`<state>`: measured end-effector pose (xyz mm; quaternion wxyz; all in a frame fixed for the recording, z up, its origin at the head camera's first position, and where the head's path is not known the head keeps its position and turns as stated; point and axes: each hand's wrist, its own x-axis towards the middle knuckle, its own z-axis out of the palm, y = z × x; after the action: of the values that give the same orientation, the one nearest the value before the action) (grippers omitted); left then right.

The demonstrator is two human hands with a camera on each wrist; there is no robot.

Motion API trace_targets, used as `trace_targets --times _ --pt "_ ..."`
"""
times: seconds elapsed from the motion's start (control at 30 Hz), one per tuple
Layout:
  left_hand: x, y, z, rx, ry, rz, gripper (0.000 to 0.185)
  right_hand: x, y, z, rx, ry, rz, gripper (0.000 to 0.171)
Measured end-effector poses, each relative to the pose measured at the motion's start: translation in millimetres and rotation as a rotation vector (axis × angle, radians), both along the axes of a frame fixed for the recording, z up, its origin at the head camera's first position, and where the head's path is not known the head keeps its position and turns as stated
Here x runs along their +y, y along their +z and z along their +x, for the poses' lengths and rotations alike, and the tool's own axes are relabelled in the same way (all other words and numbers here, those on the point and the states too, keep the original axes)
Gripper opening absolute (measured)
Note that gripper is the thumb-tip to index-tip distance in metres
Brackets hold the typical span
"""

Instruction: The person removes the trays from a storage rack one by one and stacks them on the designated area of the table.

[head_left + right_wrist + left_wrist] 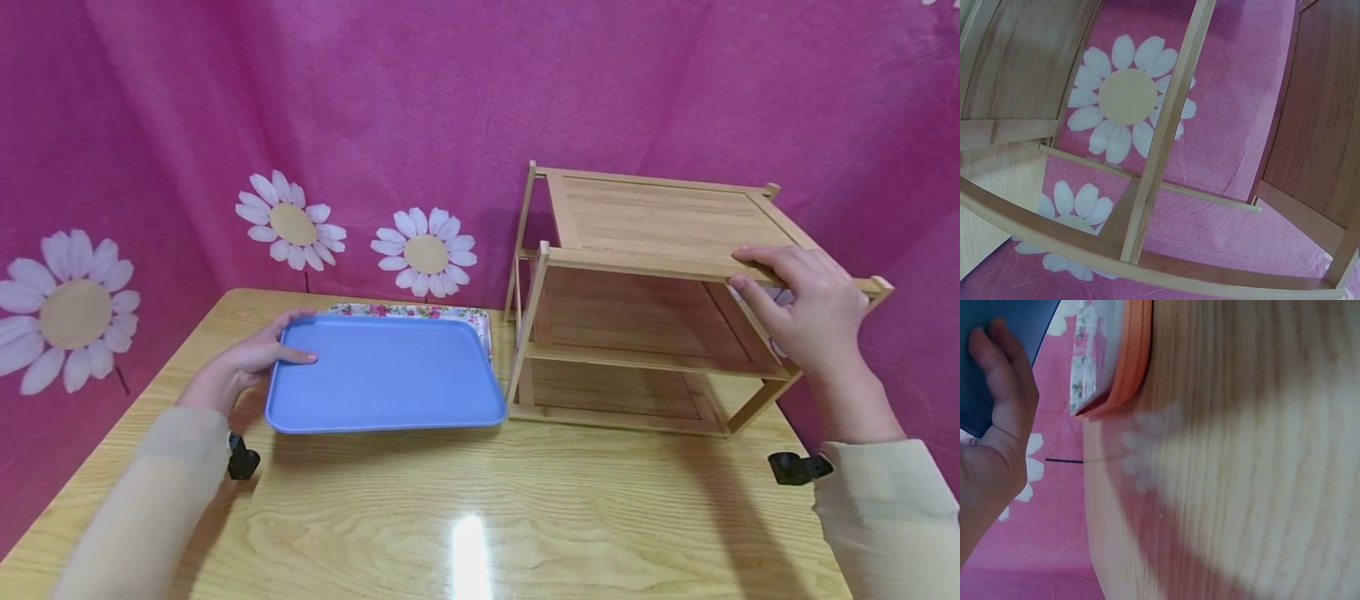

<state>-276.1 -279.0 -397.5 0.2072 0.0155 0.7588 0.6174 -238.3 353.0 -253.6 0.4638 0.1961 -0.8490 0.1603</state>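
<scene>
On the left side of the head view, my left hand grips a plain blue tray by its left edge, thumb on the upper face. From below, in the left wrist view, the fingers of that hand spread against the tray's underside. The tray is tilted and raised, its shadow falling on the table. My right hand holds the top front rail of a wooden three-level rack, near its right corner. The right wrist view looks in among the rack's shelves, with the hand itself out of frame.
Behind the blue tray lies a floral-patterned tray, and under it something orange with stacked rims. The rack stands on the wooden table at the right. A pink curtain with large daisies hangs behind the table.
</scene>
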Motion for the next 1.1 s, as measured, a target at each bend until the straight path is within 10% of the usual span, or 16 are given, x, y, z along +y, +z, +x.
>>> trace_targets --times 0.77,1.1 --pt "6 -12.1 -22.8 0.03 0.137 -0.128 0.068 -1 -0.8 0.3 -0.005 -0.012 -0.005 0.038" --pt "25 -19.4 -24.9 0.2 0.08 -0.482 0.095 -1 -0.4 1.4 -0.01 -0.026 -0.01 0.037"
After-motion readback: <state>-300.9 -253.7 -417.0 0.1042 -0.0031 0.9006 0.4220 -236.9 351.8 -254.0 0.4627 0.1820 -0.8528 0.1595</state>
